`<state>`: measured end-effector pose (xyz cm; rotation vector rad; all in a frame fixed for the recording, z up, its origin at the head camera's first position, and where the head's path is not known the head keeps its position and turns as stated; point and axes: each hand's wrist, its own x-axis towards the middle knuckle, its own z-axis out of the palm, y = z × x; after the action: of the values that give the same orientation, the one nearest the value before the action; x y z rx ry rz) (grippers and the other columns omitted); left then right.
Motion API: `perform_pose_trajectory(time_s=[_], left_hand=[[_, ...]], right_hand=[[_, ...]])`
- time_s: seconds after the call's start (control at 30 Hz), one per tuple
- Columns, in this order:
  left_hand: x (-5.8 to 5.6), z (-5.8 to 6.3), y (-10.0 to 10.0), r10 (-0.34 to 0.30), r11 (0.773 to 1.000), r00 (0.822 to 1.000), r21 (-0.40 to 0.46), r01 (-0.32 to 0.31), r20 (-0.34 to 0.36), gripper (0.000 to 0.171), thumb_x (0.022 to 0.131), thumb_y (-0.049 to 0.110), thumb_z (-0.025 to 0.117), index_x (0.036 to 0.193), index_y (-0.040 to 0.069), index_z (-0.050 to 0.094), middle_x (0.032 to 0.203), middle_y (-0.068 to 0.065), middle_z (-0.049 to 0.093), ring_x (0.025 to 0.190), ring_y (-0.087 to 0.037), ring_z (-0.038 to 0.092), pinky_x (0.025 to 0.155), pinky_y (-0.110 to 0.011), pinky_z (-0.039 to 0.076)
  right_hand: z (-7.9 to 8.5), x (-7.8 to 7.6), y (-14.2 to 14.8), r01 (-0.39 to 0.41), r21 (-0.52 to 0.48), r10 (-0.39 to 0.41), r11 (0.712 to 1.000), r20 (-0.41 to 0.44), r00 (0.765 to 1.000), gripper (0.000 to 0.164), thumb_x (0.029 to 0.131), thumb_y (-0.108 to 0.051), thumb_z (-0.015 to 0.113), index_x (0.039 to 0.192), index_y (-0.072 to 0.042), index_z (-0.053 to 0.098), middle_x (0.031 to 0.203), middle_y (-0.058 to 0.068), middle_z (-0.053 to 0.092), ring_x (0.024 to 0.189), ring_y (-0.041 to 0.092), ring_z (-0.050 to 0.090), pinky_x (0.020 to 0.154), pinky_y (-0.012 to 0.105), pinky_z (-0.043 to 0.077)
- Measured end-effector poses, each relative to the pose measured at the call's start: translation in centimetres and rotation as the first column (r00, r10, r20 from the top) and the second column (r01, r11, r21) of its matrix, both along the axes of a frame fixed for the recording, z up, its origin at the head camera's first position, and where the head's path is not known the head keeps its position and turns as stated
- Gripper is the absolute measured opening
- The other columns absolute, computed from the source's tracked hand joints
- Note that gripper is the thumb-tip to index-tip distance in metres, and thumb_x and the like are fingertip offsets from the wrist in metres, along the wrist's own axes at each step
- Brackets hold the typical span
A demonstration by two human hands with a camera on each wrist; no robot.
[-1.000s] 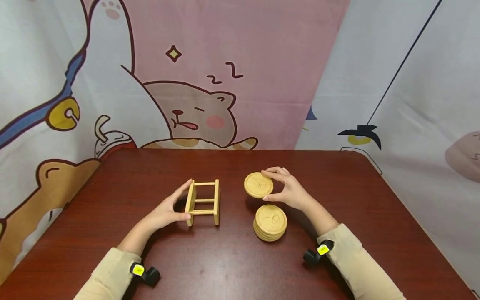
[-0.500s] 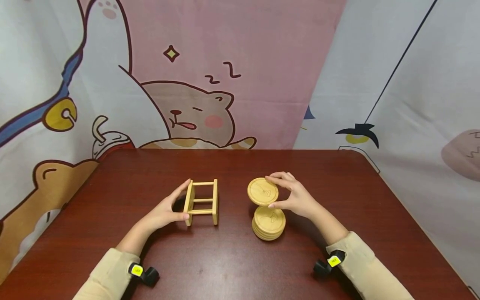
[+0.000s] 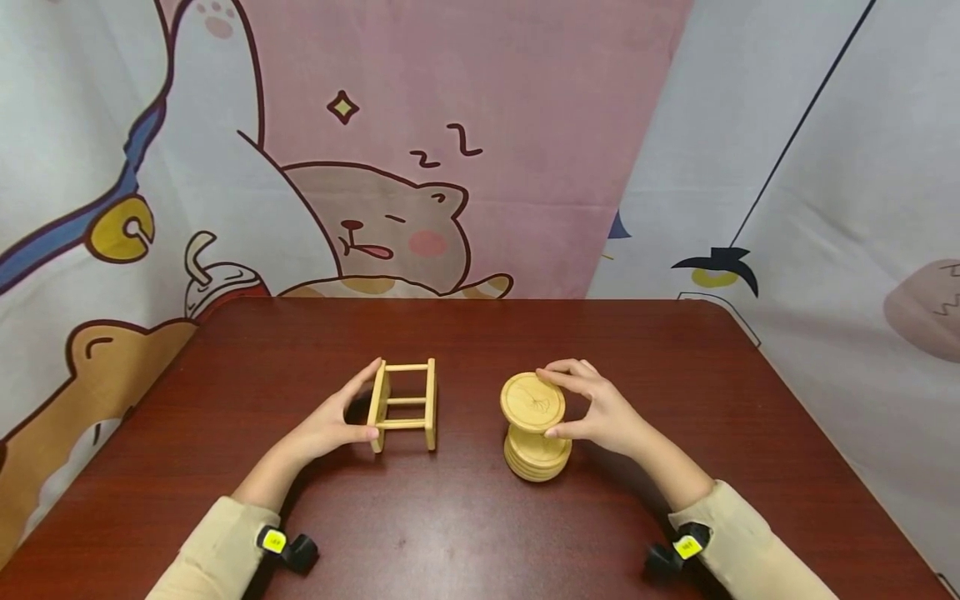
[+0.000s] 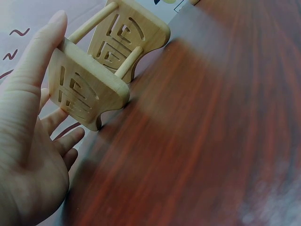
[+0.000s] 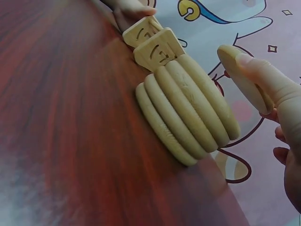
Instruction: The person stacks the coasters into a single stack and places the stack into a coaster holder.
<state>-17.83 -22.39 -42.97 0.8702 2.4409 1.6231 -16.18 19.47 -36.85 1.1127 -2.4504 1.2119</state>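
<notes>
A small wooden rack (image 3: 406,402) with cut-out side panels and round dowels stands on the table, left of the middle. My left hand (image 3: 331,423) grips its left panel (image 4: 77,89), thumb and fingers at the panel's two ends. Between thumb and fingertips my right hand (image 3: 600,408) pinches a round wooden coaster (image 3: 532,402) by its right edge. A leaf design is engraved on its face. Below it sits a stack of several like coasters (image 3: 537,462); in the right wrist view a gap separates the held coaster (image 5: 244,77) from the stack (image 5: 188,108).
The dark red-brown table (image 3: 450,533) ends at a back edge against a cartoon-printed cloth (image 3: 525,150). Small black cameras (image 3: 288,550) are strapped at both sleeve cuffs. Bare tabletop lies between the rack and the stack.
My right hand has brought the held coaster toward me and slightly right, from behind the stack to over its back part. The left hand and rack have stayed in place.
</notes>
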Motion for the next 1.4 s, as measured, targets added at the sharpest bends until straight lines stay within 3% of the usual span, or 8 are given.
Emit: perform_pose_trajectory(time_s=[0.17, 0.43, 0.6, 0.9, 1.13, 1.4], left_hand=[[0.0, -0.1, -0.1, -0.003, 1.0, 1.0, 0.001, 0.003, -0.004, 0.099, 0.076, 0.015, 0.08, 0.154, 0.022, 0.019, 0.147, -0.022, 0.035, 0.131, -0.038, 0.034, 0.102, -0.064, 0.015], [0.0, 0.0, 0.0, -0.004, 1.0, 1.0, 0.006, 0.004, -0.001, 0.099, 0.076, 0.016, 0.08, 0.154, 0.021, 0.019, 0.145, -0.024, 0.036, 0.13, -0.04, 0.034, 0.102, -0.064, 0.015], [0.0, 0.0, 0.0, 0.0, 1.0, 1.0, -0.002, 0.0, 0.003, 0.1, 0.076, 0.017, 0.08, 0.154, 0.02, 0.019, 0.147, -0.022, 0.035, 0.13, -0.04, 0.034, 0.102, -0.065, 0.015], [0.0, 0.1, 0.1, 0.004, 1.0, 1.0, -0.005, -0.004, 0.008, 0.101, 0.076, 0.018, 0.081, 0.154, 0.009, 0.018, 0.149, -0.02, 0.032, 0.132, -0.04, 0.032, 0.103, -0.065, 0.014], [0.0, 0.0, 0.1, 0.001, 1.0, 1.0, -0.004, -0.001, 0.001, 0.1, 0.076, 0.019, 0.081, 0.154, 0.019, 0.019, 0.15, -0.02, 0.032, 0.132, -0.039, 0.032, 0.102, -0.065, 0.014], [0.0, 0.2, 0.1, 0.004, 1.0, 1.0, -0.003, -0.004, 0.001, 0.1, 0.076, 0.017, 0.081, 0.154, 0.021, 0.019, 0.151, -0.019, 0.031, 0.132, -0.038, 0.032, 0.102, -0.065, 0.014]], right_hand=[[0.7, 1.1, 0.1, 0.011, 0.012, -0.011, 1.0, 0.0, 1.0, 0.069, 0.061, -0.004, 0.088, 0.122, 0.009, 0.059, 0.118, 0.016, 0.057, 0.11, 0.028, 0.047, 0.091, 0.034, 0.038], [-0.2, 1.5, 0.7, -0.008, -0.011, 0.008, 1.0, -0.025, 1.0, 0.069, 0.06, -0.004, 0.088, 0.121, 0.01, 0.06, 0.116, 0.017, 0.058, 0.108, 0.029, 0.048, 0.092, 0.025, 0.036], [-0.6, 1.8, 1.1, -0.019, -0.01, 0.019, 1.0, -0.04, 0.999, 0.069, 0.059, -0.004, 0.088, 0.12, 0.01, 0.06, 0.115, 0.018, 0.058, 0.108, 0.029, 0.048, 0.091, 0.025, 0.037], [-1.0, 2.5, 1.4, -0.006, 0.018, 0.006, 1.0, 0.039, 0.999, 0.071, 0.061, -0.007, 0.089, 0.124, 0.008, 0.059, 0.12, 0.015, 0.057, 0.112, 0.026, 0.047, 0.094, 0.028, 0.036], [-1.5, 2.6, 1.3, -0.041, -0.004, 0.04, 0.999, -0.024, 0.999, 0.07, 0.058, -0.005, 0.089, 0.121, 0.008, 0.06, 0.116, 0.017, 0.058, 0.108, 0.028, 0.048, 0.092, 0.025, 0.036], [-1.5, 2.6, 1.1, -0.033, 0.002, 0.033, 0.999, -0.037, 0.999, 0.071, 0.058, -0.006, 0.089, 0.121, 0.009, 0.06, 0.116, 0.018, 0.058, 0.107, 0.033, 0.049, 0.093, 0.021, 0.034]])
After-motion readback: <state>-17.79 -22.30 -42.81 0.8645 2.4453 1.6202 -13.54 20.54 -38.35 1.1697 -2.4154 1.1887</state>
